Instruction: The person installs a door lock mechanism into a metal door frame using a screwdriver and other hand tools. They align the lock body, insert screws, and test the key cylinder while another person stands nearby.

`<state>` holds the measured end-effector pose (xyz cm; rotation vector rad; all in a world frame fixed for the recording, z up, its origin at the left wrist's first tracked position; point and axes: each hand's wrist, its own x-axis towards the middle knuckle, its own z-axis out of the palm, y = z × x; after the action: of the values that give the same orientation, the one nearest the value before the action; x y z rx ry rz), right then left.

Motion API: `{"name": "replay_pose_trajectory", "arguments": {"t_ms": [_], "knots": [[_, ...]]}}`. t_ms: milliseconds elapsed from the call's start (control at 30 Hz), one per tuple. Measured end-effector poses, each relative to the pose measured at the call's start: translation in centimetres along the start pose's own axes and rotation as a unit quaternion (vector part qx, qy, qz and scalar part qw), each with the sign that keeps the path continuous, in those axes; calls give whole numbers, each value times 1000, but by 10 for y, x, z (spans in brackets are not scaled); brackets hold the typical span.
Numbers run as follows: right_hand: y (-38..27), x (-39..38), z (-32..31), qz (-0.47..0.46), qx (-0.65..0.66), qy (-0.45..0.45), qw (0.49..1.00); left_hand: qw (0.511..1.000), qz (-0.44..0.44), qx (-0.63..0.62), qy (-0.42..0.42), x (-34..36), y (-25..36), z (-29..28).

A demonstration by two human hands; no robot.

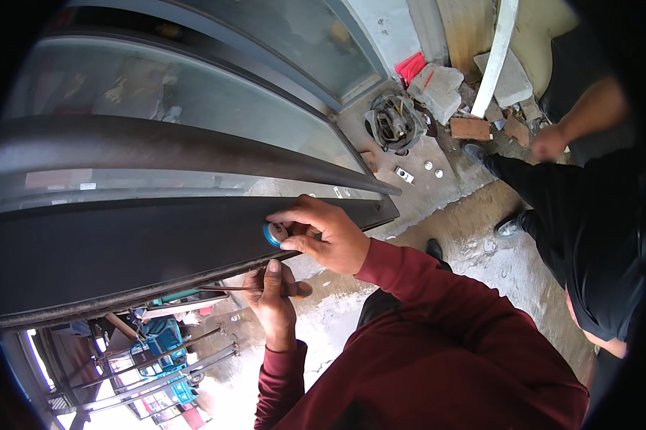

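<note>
My right hand (pixel 326 233) pinches a small round disc (pixel 276 233) with a blue rim and a pale face between thumb and fingers. The disc is held against the dark metal door stile (pixel 144 247), near its lower edge. Just below that edge, my left hand (pixel 271 294) is closed round a screwdriver (pixel 303 289). Its brownish rounded handle end sticks out on the right of the fist, and its thin shaft points left along the stile's edge. The shaft's tip is hard to make out.
A dark tubular bar (pixel 194 150) runs alongside the stile, by glass panels. On the floor beyond lie a tool bag (pixel 394 120), a small white box (pixel 404 175), two small round pieces, a brick (pixel 470 129) and stone slabs. Another person in black (pixel 588 222) stands at the right.
</note>
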<state>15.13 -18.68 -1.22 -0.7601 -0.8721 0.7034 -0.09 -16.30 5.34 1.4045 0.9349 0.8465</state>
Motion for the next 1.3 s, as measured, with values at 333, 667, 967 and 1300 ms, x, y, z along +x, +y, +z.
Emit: {"name": "replay_pose_trajectory", "arguments": {"t_ms": [333, 667, 967, 1300], "knots": [[-6, 1, 1, 9, -24, -13, 1000, 1000, -2, 26, 11, 0, -1, -5], [-8, 1, 6, 45, -33, -13, 998, 999, -19, 33, -2, 2, -1, -15], [-18, -3, 14, 102, -32, 18, 994, 993, -17, -39, -109, 14, -17, -43], [-17, -9, 16, 87, -102, 57, 989, 970, 10, -162, -182, 4, -49, -92]]}}
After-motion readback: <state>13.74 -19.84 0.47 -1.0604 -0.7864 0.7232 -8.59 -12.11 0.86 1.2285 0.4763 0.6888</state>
